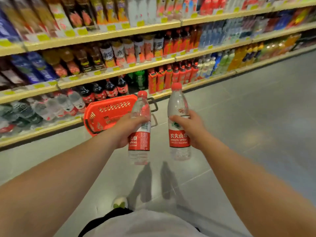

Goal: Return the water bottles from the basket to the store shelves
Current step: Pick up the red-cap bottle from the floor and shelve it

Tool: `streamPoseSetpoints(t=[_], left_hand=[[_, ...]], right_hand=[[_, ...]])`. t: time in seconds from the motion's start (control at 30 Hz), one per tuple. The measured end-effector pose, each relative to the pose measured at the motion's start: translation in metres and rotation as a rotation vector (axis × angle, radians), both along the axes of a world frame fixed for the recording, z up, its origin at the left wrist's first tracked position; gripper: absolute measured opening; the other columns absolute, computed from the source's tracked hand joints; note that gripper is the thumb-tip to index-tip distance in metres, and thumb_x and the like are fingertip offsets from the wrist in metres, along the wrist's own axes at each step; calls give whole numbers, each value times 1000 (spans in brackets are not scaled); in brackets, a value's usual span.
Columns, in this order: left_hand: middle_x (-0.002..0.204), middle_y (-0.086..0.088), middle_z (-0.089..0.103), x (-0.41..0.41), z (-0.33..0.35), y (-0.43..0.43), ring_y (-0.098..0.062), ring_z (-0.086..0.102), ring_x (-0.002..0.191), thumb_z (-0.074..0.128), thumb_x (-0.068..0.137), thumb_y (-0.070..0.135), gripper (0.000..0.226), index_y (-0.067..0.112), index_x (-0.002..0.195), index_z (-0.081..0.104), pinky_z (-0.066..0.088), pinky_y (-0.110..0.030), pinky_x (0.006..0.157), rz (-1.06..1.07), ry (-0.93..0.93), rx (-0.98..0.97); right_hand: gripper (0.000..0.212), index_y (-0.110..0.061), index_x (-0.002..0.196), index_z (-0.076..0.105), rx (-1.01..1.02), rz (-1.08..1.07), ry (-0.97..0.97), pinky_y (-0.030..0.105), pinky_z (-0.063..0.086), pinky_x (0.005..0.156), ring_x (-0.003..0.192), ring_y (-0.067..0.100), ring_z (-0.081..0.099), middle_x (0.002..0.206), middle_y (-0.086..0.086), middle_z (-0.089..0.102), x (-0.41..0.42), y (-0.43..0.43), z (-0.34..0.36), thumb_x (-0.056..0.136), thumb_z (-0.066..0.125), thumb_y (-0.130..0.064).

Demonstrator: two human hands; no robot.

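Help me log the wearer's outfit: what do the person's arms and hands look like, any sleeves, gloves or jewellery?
The left forearm and right forearm are bare to the frame edge: no sleeves show. The left hand and right hand wear no gloves; no watch, bracelet or ring is visible. A white top shows at the bottom edge.

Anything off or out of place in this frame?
Nothing spilled or damaged. The left hand grips the left bottle, the right hand the right bottle, both capped. Only oddity: the red basket on the aisle floor by the bottom shelf looks tipped, though blur leaves that unsure.
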State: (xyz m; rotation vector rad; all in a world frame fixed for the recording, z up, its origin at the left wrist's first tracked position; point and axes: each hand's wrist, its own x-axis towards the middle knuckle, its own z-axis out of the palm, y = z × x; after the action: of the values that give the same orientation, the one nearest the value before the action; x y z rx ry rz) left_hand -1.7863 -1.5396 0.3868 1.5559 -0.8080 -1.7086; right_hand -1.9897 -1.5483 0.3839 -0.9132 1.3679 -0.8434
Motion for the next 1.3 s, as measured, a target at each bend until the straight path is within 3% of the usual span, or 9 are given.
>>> streamPoseSetpoints(t=[0.07, 0.17, 0.37, 0.57, 0.73, 0.9, 1.0, 1.1, 1.3], left_hand=[[82, -15, 70, 46, 7, 20, -22, 68, 61, 69, 85, 15, 14, 10, 96, 63, 59, -33, 55, 152, 24, -12], [105, -17, 72, 124, 11, 45, -27, 70, 81, 71, 83, 22, 32, 11, 113, 64, 60, -39, 71, 329, 49, -53], [92, -7, 72, 305, 28, 98, -23, 71, 76, 77, 78, 21, 42, 15, 116, 61, 57, -36, 68, 597, 15, -124], [99, -9, 73, 469, 48, 150, -26, 72, 80, 84, 68, 21, 57, 21, 119, 58, 58, -39, 66, 841, -46, -204], [89, -7, 73, 568, 67, 172, -24, 69, 72, 82, 70, 15, 43, 18, 109, 64, 57, -38, 69, 1015, -84, -295], [94, -10, 73, 670, 82, 162, -22, 71, 68, 84, 68, 19, 51, 17, 114, 63, 57, -38, 63, 1105, -150, -373], [98, -11, 73, 733, 94, 141, -27, 70, 78, 85, 67, 20, 49, 16, 112, 65, 59, -44, 74, 1148, -209, -431], [93, -9, 73, 794, 111, 120, -26, 70, 75, 84, 68, 20, 46, 17, 110, 65, 58, -42, 74, 1199, -238, -471], [97, -11, 74, 908, 135, 101, -28, 71, 78, 85, 66, 21, 47, 19, 109, 67, 58, -42, 70, 1264, -265, -565]], right_hand=[[42, -14, 114, 53, -29, 98, -22, 37, 56, 67, 79, 26, 69, 98, 12, 67, 50, -4, 10, 77, 74, -13], [31, -19, 100, 58, -71, 245, -51, 43, 58, 73, 80, 29, 71, 96, 12, 70, 134, -8, 18, 76, 75, -9], [53, -13, 112, 58, -119, 470, -78, 49, 58, 78, 85, 31, 71, 103, 16, 70, 338, -2, 31, 66, 82, -22], [42, -11, 111, 57, -182, 602, -155, 37, 57, 71, 79, 26, 69, 100, 12, 70, 520, 17, 49, 74, 78, -14], [43, -16, 110, 57, -213, 712, -169, 40, 58, 72, 86, 30, 70, 100, 10, 70, 639, 17, 67, 73, 79, -22], [50, -18, 112, 57, -338, 845, -175, 35, 56, 71, 87, 22, 70, 102, 4, 69, 756, -7, 84, 70, 81, -30], [54, -23, 106, 60, -394, 908, -196, 41, 57, 78, 88, 24, 70, 104, 4, 70, 829, -32, 100, 59, 84, -37], [44, -29, 99, 60, -440, 980, -228, 44, 56, 83, 89, 25, 70, 101, 4, 71, 898, -56, 121, 63, 85, -27], [48, -22, 101, 60, -547, 1032, -197, 45, 56, 84, 89, 23, 69, 100, 4, 71, 1032, -87, 157, 62, 87, -26]])
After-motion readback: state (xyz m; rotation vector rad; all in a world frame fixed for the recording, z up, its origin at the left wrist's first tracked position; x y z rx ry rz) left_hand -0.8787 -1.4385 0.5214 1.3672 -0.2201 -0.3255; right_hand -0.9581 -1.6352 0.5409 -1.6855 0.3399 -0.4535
